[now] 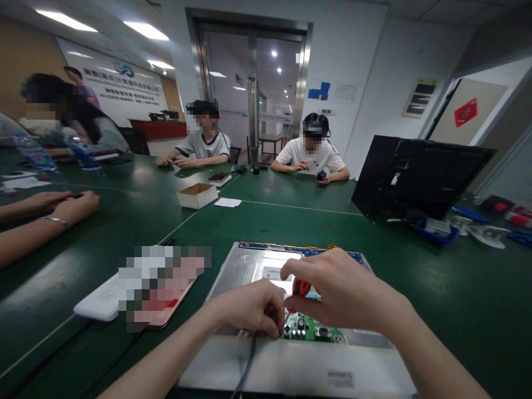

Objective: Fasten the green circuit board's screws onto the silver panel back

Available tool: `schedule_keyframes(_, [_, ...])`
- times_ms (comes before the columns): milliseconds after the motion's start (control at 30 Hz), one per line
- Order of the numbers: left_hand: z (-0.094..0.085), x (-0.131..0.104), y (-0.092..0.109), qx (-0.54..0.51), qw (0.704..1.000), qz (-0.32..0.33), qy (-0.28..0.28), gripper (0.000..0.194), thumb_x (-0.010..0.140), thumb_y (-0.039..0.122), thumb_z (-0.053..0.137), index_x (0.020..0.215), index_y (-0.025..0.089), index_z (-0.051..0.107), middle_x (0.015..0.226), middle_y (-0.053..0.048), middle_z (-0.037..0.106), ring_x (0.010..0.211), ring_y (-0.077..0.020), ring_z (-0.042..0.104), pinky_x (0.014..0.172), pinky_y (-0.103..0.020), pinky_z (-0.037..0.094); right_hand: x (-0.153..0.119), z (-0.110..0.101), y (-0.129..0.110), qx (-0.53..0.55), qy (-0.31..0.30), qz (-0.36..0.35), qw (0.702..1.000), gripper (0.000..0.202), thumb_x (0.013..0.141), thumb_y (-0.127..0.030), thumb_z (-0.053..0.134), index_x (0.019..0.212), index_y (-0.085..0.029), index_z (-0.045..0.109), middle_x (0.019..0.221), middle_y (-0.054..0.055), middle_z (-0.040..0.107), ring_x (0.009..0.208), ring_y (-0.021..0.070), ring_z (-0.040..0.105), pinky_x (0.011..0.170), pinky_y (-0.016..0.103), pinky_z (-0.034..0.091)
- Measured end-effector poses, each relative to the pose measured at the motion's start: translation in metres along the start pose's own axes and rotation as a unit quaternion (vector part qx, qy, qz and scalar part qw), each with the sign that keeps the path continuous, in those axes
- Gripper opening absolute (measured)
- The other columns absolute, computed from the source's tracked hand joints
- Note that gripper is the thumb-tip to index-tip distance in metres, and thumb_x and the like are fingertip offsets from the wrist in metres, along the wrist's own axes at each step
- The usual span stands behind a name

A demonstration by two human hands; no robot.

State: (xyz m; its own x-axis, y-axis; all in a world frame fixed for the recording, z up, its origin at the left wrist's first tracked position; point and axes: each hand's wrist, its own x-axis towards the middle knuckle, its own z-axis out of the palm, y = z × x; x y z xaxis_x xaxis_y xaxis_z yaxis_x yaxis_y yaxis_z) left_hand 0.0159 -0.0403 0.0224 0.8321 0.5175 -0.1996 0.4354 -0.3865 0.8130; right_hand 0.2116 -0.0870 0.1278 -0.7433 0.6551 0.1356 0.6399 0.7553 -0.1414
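Observation:
A silver metal panel (299, 360) lies on the green table in front of me, with a green circuit board (310, 328) on it and a blue strip along its far edge. My right hand (332, 288) holds a red and black screwdriver handle (301, 286) over the board, thumb and fingers around it. My left hand (255, 307) is closed at the board's left edge, its fingertips pressed together; what they pinch is hidden. A dark cable (249, 363) runs from below these fingers toward the panel's near edge.
Left of the panel lie a white power bank (97, 299) and a pink phone (178, 293). A small open box (197, 196) stands further back. A black monitor (415, 177) and blue tray (438, 231) are at right. Several people sit around the green table (266, 224).

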Motion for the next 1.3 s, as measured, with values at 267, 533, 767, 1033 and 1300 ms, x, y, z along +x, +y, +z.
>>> schedule_keyframes(267, [-0.001,-0.002,0.001,0.005,1.0,-0.013,-0.005,0.005,0.065,0.014,0.071,0.068,0.017,0.068,0.061,0.004,0.059,0.057,-0.0112,0.054,0.053,-0.021,0.04,0.001,0.001,-0.001,0.006,0.003,-0.019,1.0,0.016,0.085,-0.027,0.061,0.1,-0.021,0.059,0.087,0.001,0.071,0.069,0.0137,0.061,0.055,0.025,0.027])
schedule_keyframes(533, [0.0,-0.002,-0.002,0.005,1.0,-0.023,-0.006,0.008,0.063,0.011,0.067,0.07,0.016,0.068,0.063,0.003,0.059,0.057,-0.0112,0.054,0.051,-0.019,0.039,0.002,0.006,0.001,0.012,0.007,-0.025,1.0,0.013,0.085,-0.027,0.059,0.097,-0.021,0.058,0.085,0.001,0.069,0.068,0.013,0.059,0.054,0.025,0.027])
schedule_keyframes(767, [0.002,-0.003,-0.001,-0.02,1.0,-0.019,0.009,0.008,0.062,0.01,0.065,0.067,0.016,0.066,0.06,0.004,0.057,0.056,-0.011,0.052,0.05,-0.019,0.039,0.003,0.008,0.0,0.003,0.004,-0.027,1.0,0.01,0.085,-0.027,0.059,0.093,-0.021,0.056,0.084,0.0,0.069,0.068,0.0132,0.058,0.053,0.025,0.024])
schedule_keyframes(1033, [-0.001,-0.002,-0.001,-0.021,1.0,-0.017,-0.009,0.005,0.062,0.012,0.066,0.065,0.017,0.066,0.058,0.004,0.056,0.055,-0.011,0.051,0.051,-0.02,0.039,0.003,0.005,-0.001,0.007,-0.015,-0.024,1.0,0.011,0.085,-0.026,0.058,0.095,-0.021,0.056,0.086,0.0,0.068,0.068,0.0128,0.057,0.053,0.025,0.023])
schedule_keyframes(1300, [0.0,-0.002,-0.009,0.007,0.999,-0.043,-0.004,0.01,0.064,0.016,0.07,0.074,0.017,0.069,0.064,0.003,0.059,0.059,-0.0123,0.054,0.052,-0.02,0.04,-0.001,0.002,-0.008,0.023,-0.015,-0.052,0.998,0.02,0.082,-0.022,0.057,0.101,-0.022,0.051,0.094,0.001,0.063,0.074,0.0146,0.054,0.055,0.026,0.026])
